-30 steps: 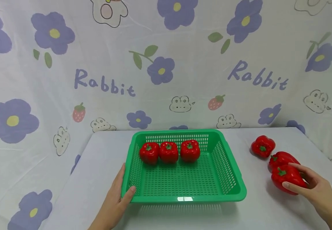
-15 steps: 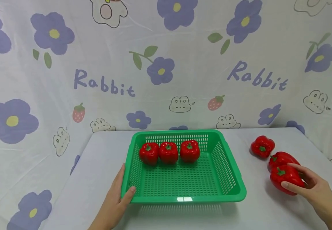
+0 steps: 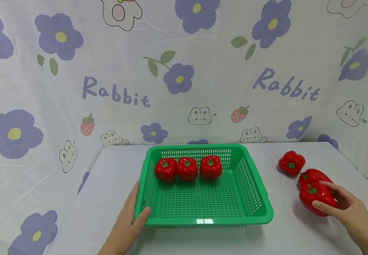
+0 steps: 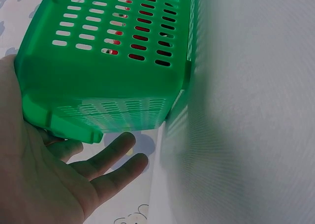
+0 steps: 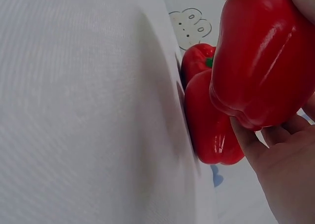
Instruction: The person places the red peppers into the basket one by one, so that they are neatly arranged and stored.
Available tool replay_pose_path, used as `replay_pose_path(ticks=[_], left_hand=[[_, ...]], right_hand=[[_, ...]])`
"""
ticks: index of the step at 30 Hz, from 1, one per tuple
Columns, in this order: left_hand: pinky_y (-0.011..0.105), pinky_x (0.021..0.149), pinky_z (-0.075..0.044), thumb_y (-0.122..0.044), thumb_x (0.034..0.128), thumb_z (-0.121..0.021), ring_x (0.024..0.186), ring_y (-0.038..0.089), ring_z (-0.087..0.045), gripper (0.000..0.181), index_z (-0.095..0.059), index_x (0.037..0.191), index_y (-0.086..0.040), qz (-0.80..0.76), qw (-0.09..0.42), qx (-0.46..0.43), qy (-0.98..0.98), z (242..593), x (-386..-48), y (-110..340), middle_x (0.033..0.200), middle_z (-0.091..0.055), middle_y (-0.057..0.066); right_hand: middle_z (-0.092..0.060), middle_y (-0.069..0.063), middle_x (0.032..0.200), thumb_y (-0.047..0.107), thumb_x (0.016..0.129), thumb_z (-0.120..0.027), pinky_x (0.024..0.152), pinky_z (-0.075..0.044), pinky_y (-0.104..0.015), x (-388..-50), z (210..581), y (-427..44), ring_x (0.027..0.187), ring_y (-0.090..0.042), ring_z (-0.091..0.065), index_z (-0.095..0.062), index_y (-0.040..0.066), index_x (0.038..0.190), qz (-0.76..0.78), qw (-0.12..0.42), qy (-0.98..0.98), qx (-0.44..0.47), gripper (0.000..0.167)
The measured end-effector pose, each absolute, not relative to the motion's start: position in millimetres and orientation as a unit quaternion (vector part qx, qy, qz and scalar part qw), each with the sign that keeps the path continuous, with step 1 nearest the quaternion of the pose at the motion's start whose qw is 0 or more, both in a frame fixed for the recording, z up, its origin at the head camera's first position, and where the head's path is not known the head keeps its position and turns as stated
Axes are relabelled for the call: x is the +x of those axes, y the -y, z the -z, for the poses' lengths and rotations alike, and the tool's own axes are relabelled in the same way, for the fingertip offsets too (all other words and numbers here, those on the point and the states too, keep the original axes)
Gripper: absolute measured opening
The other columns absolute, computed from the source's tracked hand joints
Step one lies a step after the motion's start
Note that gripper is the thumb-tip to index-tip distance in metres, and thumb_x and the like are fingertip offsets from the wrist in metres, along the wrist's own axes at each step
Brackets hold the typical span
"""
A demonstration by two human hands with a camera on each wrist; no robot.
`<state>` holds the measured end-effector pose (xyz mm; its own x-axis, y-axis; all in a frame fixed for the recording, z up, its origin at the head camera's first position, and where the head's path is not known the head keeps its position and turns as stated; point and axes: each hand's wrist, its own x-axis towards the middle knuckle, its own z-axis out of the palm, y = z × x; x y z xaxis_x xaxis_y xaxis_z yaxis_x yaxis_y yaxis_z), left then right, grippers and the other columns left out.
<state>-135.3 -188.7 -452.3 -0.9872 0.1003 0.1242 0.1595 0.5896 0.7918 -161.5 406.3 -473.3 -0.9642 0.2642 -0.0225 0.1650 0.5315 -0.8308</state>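
My left hand (image 3: pixel 128 219) holds the left end of a green plastic basket (image 3: pixel 203 220), thumb over the rim. In the left wrist view, several fingers (image 4: pixel 115 150) extend beside the outer wall. Three red bell peppers stand in a row at the basket's back, stems up; the middle one (image 3: pixel 187 169) touches the left one. To the right of the basket, my right hand (image 3: pixel 351 209) grips a red bell pepper (image 3: pixel 316 198) between thumb and fingers. The right wrist view shows this bell pepper (image 5: pixel 266 56) raised off the table, in front of a lying one (image 5: pixel 209 120).
Two more bell peppers lie on the white table at the right: one (image 3: pixel 313 176) partly behind the held one, another (image 3: pixel 291 163) farther back. A patterned cloth (image 3: pixel 222 85) hangs behind the table and at its sides.
Nearly nothing differs. The bell pepper in my right hand has shifted very slightly left; my left hand and the basket stay where they were.
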Motion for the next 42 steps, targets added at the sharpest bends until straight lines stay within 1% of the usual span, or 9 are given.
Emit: replay_pose_path(ticks=[3,8,15,22,25,31,34,38,42], left_hand=[[0.066,0.123,-0.025,-0.044,0.1085,-0.05,0.16,0.037,-0.02,0.081,-0.005,0.169,-0.015,0.447,0.033,-0.073,0.891,451.9,-135.5,188.4,0.175,-0.016,0.012],[0.065,0.123,-0.024,-0.043,0.1086,-0.05,0.16,0.037,-0.02,0.08,-0.006,0.169,-0.014,0.447,0.033,-0.07,0.891,451.1,-135.3,188.0,0.175,-0.016,0.012],[0.066,0.123,-0.025,-0.045,0.1086,-0.049,0.16,0.037,-0.02,0.081,-0.005,0.169,-0.014,0.446,0.022,-0.061,0.892,449.2,-135.3,187.3,0.175,-0.015,0.013],[0.066,0.122,-0.026,-0.046,0.1083,-0.05,0.16,0.037,-0.02,0.082,-0.006,0.169,-0.013,0.45,0.012,-0.057,0.891,448.2,-135.5,186.9,0.175,-0.015,0.012],[0.066,0.122,-0.026,-0.046,0.1082,-0.05,0.159,0.037,-0.02,0.082,-0.006,0.169,-0.013,0.45,0.013,-0.056,0.891,448.4,-135.5,186.9,0.175,-0.015,0.012],[0.066,0.123,-0.026,-0.045,0.1085,-0.05,0.159,0.037,-0.021,0.081,-0.005,0.169,-0.015,0.448,0.019,-0.061,0.892,448.8,-135.4,187.0,0.175,-0.015,0.012],[0.066,0.123,-0.025,-0.045,0.1086,-0.05,0.16,0.037,-0.02,0.081,-0.005,0.169,-0.016,0.448,0.021,-0.062,0.892,448.8,-135.4,187.0,0.175,-0.015,0.011],[0.065,0.123,-0.024,-0.045,0.1087,-0.05,0.16,0.037,-0.02,0.081,-0.005,0.169,-0.015,0.447,0.022,-0.064,0.892,448.7,-135.6,187.1,0.175,-0.015,0.012],[0.065,0.123,-0.025,-0.044,0.1088,-0.05,0.16,0.037,-0.02,0.081,-0.005,0.169,-0.015,0.446,0.024,-0.065,0.893,448.7,-135.9,187.1,0.175,-0.016,0.012]], right_hand=[[-0.046,0.016,0.131,0.039,0.095,-0.077,0.071,-0.055,-0.012,-161.2,472.5,-405.1,0.098,0.013,-0.039,-0.036,0.035,0.161,-0.469,0.056,0.873,-0.124,0.078],[-0.045,-0.001,0.145,0.04,0.095,-0.076,0.072,-0.054,-0.011,-161.1,470.8,-402.2,0.099,0.012,-0.038,-0.034,0.035,0.162,-0.469,0.057,0.873,-0.126,0.08],[-0.045,0.015,0.135,0.038,0.096,-0.076,0.071,-0.054,-0.01,-159.4,470.0,-398.6,0.097,0.014,-0.042,-0.035,0.034,0.162,-0.476,0.069,0.868,-0.121,0.078],[-0.046,0.005,0.134,0.039,0.095,-0.076,0.071,-0.055,-0.012,-160.1,469.2,-394.2,0.096,0.011,-0.043,-0.035,0.033,0.162,-0.479,0.068,0.866,-0.126,0.079],[-0.046,0.005,0.132,0.038,0.095,-0.077,0.071,-0.056,-0.013,-160.1,468.8,-392.5,0.095,0.011,-0.044,-0.035,0.033,0.162,-0.479,0.068,0.866,-0.125,0.079],[-0.042,0.026,0.12,0.034,0.096,-0.076,0.07,-0.056,-0.014,-160.1,468.0,-390.6,0.096,0.01,-0.044,-0.039,0.033,0.16,-0.488,0.07,0.863,-0.114,0.073],[-0.039,0.032,0.116,0.032,0.097,-0.076,0.07,-0.056,-0.014,-160.4,467.6,-390.0,0.097,0.009,-0.044,-0.04,0.034,0.159,-0.493,0.066,0.861,-0.109,0.072],[-0.039,0.032,0.117,0.033,0.096,-0.076,0.071,-0.055,-0.013,-161.0,467.9,-389.1,0.098,0.009,-0.044,-0.04,0.033,0.159,-0.491,0.062,0.862,-0.106,0.073],[-0.041,0.027,0.124,0.034,0.095,-0.077,0.072,-0.054,-0.012,-161.3,468.4,-387.8,0.101,0.008,-0.041,-0.038,0.033,0.161,-0.486,0.059,0.865,-0.108,0.076]])
